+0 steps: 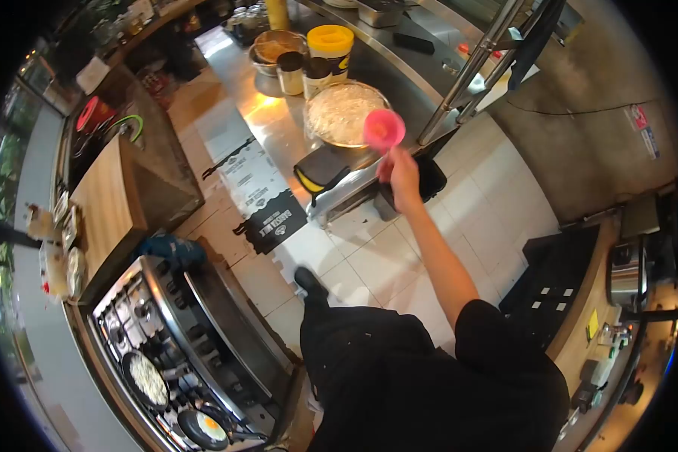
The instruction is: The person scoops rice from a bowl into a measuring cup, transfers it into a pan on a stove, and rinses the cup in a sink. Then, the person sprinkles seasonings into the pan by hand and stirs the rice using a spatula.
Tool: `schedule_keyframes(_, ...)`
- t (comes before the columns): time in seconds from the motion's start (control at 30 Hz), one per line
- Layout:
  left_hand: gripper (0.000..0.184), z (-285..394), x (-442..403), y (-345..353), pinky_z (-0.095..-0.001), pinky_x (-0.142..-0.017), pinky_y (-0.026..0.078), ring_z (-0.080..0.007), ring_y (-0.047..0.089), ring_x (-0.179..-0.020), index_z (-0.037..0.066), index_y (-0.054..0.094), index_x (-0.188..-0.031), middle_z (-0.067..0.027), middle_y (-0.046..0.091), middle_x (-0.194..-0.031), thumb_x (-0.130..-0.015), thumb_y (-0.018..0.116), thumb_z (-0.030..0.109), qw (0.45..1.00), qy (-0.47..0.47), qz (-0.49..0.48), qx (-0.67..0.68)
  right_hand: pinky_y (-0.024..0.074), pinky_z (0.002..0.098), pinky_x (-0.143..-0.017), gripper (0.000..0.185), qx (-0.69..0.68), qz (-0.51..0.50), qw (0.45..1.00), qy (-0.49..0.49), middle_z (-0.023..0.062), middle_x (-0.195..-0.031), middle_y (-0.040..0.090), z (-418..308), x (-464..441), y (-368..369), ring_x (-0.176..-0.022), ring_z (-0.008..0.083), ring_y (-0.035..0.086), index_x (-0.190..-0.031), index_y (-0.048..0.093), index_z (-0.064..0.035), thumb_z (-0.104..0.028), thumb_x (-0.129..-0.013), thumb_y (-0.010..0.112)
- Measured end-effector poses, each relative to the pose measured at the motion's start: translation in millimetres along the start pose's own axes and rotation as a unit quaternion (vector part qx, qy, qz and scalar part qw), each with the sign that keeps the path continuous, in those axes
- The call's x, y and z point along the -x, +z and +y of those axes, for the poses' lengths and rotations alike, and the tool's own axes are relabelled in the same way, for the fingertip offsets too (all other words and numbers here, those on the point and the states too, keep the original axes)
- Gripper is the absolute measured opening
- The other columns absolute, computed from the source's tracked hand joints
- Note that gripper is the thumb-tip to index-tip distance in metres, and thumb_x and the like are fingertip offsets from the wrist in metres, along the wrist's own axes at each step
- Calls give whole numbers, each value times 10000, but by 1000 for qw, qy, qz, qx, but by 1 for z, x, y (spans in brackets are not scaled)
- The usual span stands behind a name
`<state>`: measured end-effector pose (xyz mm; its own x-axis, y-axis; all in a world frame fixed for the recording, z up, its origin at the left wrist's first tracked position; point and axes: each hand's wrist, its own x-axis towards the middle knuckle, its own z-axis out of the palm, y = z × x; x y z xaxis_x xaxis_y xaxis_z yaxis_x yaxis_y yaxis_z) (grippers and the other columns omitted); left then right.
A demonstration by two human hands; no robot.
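The right hand [401, 177] is reaching out at the end of a bare forearm, its fingers closing together around the handle of a pink scoop [384, 129]. The scoop's round cup is showing just beyond the fingertips, overlapping the bowl's right edge from this view; whether they are touching, I cannot tell. What the left hand's fingers are doing, I cannot tell either.

Right of the fingers and lower down, a black bin [432, 179] is standing by the end of the steel counter [260, 113]. Ahead and slightly left of them, a wide bowl [330, 142] is holding pale, shredded-looking food [343, 111]. Left of the fingers, a black pouch with yellow trim [322, 169] is lying at the counter's near edge. Farther past the fingers, beyond the bowl, two dark-lidded jars [290, 74] are standing beside a yellow tub [330, 45].

Well apart, behind the fingers and left, a stove [158, 301] is bearing two pans [203, 429], one holding an egg [212, 428].
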<state>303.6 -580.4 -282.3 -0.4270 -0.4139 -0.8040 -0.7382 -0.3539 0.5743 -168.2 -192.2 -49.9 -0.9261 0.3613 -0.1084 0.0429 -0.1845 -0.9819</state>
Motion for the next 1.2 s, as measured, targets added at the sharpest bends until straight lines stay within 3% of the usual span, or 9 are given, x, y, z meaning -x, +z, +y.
schedule_keyframes(0.27,302,74,-116,44,-319,-550,467,-151,556,-653,72,558,-909,-57,566,-776,-868,636,361,989,-144,-20,26,448,280,-489,215,-17,275,958,-78,39,-698,602,-50,-263,-41,-582,144,590,-885,553,-104,-304,-927,486)
schedule_keyframes(0.4,206,263,-239,84,-260,-434,378,-135,470,-453,73,547,-737,-23,520,-570,-878,564,222,990,133,-35,-37,432,261,-461,281,-17,366,931,-12,41,-704,609,-51,-318,-62,-555,153,589,-981,528,-85,-350,-970,437)
schedule_keyframes(0.47,173,395,-242,171,-316,-629,474,-177,592,-670,-4,571,-841,-94,604,-714,-862,578,168,891,357,41,-276,429,256,-466,285,-38,412,910,16,37,-706,608,-49,-326,-62,-551,149,582,-985,529,-83,-354,-968,446)
schedule_keyframes(0.6,200,560,-228,352,-305,-748,487,-178,604,-837,-16,627,-1017,-119,658,-944,-914,576,149,849,428,-161,-264,448,274,-527,266,22,423,901,-90,43,-715,602,-36,-282,-35,-614,142,592,-982,549,-85,-347,-935,545)
schedule_keyframes(0.73,307,613,-198,508,-348,-723,517,-223,622,-937,5,586,-1185,-160,621,-1134,-909,582,139,770,489,-320,-257,496,372,-685,339,408,340,841,-105,121,-753,636,75,-231,-32,-706,261,616,-921,647,-35,-358,-823,680)
schedule_keyframes(0.8,296,602,-228,554,-336,-660,518,-210,626,-815,2,599,-1151,-150,638,-1069,-906,592,168,749,479,-330,-317,485,411,-724,460,378,321,863,96,171,-804,641,130,-227,-37,-779,329,618,-872,658,-9,-446,-743,721)
schedule_keyframes(0.93,248,617,-212,564,-287,-585,505,-166,615,-647,-14,636,-1011,-106,655,-814,-901,603,205,666,478,-279,-500,474,306,-602,413,451,297,841,22,104,-697,638,115,-230,-23,-622,183,596,-880,678,-2,-383,-738,752)
schedule_keyframes(1.03,247,628,-186,546,-304,-519,450,-139,561,-555,-16,635,-809,-47,583,-622,-876,639,222,794,402,-221,-398,471,294,-592,342,452,305,838,18,95,-697,642,110,-236,-32,-608,176,595,-847,677,-10,-336,-761,740)
schedule_keyframes(1.2,162,622,-254,529,-266,-400,343,-89,480,-492,31,621,-834,9,528,-621,-862,641,189,924,290,-130,-213,502,308,-619,172,213,349,905,116,114,-732,668,94,-237,-38,-627,181,634,-907,633,-6,-174,-881,607)
